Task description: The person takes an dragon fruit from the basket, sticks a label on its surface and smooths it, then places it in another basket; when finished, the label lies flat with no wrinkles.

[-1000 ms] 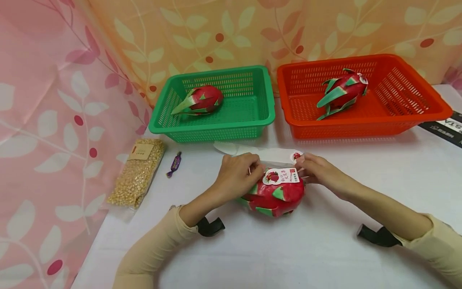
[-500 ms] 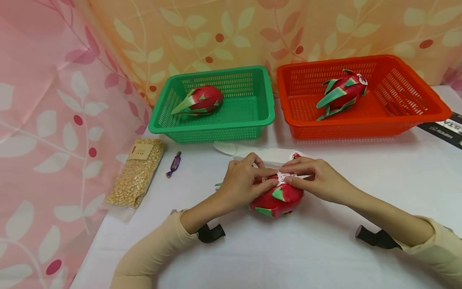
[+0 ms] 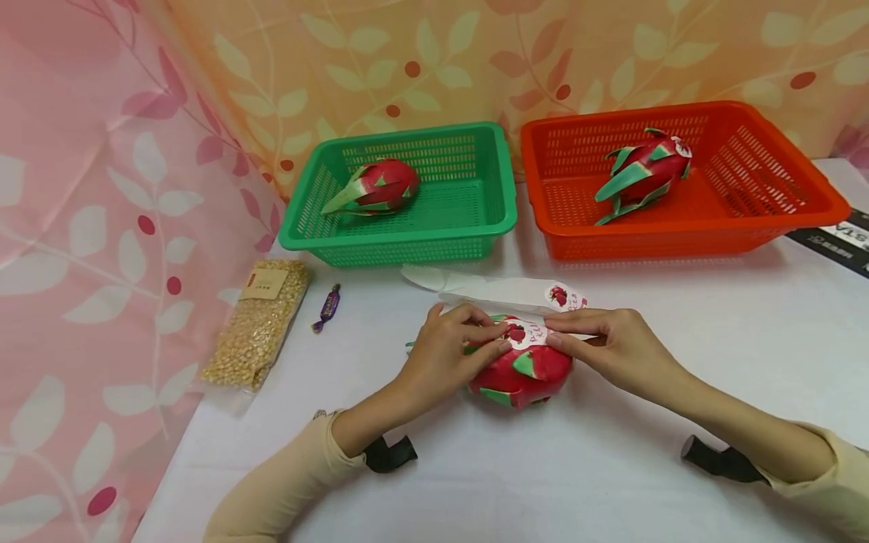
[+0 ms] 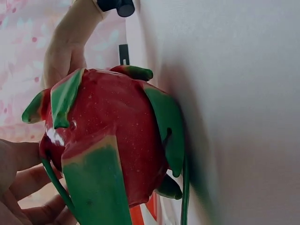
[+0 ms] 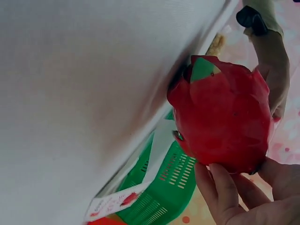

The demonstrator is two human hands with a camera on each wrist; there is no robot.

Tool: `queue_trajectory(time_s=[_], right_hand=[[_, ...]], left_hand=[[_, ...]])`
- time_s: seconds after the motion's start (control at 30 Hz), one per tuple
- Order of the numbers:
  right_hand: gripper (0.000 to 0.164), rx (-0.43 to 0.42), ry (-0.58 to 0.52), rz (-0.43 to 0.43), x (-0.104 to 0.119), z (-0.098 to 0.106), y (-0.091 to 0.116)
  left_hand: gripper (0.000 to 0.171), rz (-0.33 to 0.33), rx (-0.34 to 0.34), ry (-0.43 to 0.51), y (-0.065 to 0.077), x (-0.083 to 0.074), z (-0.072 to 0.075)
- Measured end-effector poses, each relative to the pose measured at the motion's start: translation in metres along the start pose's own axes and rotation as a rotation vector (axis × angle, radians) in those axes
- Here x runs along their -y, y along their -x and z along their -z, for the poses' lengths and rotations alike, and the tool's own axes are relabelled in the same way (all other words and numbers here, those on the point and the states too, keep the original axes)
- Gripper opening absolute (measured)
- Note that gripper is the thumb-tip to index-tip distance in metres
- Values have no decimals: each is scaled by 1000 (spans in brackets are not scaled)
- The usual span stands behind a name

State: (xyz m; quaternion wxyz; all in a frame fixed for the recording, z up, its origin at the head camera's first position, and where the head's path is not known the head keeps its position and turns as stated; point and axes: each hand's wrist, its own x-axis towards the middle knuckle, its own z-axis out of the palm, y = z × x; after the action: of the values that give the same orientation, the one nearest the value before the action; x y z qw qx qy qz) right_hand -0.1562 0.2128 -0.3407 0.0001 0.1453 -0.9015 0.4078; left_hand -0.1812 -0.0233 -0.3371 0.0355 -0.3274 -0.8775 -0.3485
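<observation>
In the head view a red dragon fruit (image 3: 519, 375) with green scales lies on the white tablecloth, a white printed sticker (image 3: 525, 335) across its top. My left hand (image 3: 444, 348) presses the sticker's left end with thumb and fingertips. At its right end my right hand (image 3: 621, 347) rests its thumb and straight index finger. The left wrist view shows the leafy side of the dragon fruit (image 4: 117, 112), the left fingers touching its upper side. From the other end, the right wrist view shows the dragon fruit (image 5: 222, 117) with right fingertips against it.
Behind the hands lies a clear strip (image 3: 485, 289) bearing another sticker (image 3: 565, 296). A green basket (image 3: 407, 243) and a red basket (image 3: 652, 240) each contain a dragon fruit. A bag of yellow kernels (image 3: 261, 332) and a purple wrapped candy (image 3: 329, 308) lie at left.
The sticker's raised edge has come down onto the fruit under both hands. My right hand moved left onto it, then slightly right along it. The fruit has stayed in place.
</observation>
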Motion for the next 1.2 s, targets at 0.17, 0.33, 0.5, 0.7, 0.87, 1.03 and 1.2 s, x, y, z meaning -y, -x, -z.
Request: queue_trajectory(time_s=[0.17, 0.33, 0.5, 0.7, 0.87, 1.03, 1.2], right_hand=[[31, 17, 9, -9, 4, 4, 4], [31, 41, -18, -11, 5, 7, 5], [33, 53, -27, 15, 1, 6, 6], [34, 55, -36, 36, -3, 5, 5], [32, 67, -38, 37, -3, 6, 4], [30, 94, -27, 48, -3, 8, 4], [29, 124, -12, 61, -4, 11, 4]], left_hand=[[26, -6, -26, -39, 3, -1, 0], [23, -48, -32, -107, 3, -3, 1], [21, -59, -21, -172, 3, -4, 3], [22, -72, -9, -210, 2, -5, 5], [26, -31, 21, -189, 2, -3, 6], [30, 14, 65, -156, 5, 1, 10], [31, 51, 144, -168, 9, 7, 17]])
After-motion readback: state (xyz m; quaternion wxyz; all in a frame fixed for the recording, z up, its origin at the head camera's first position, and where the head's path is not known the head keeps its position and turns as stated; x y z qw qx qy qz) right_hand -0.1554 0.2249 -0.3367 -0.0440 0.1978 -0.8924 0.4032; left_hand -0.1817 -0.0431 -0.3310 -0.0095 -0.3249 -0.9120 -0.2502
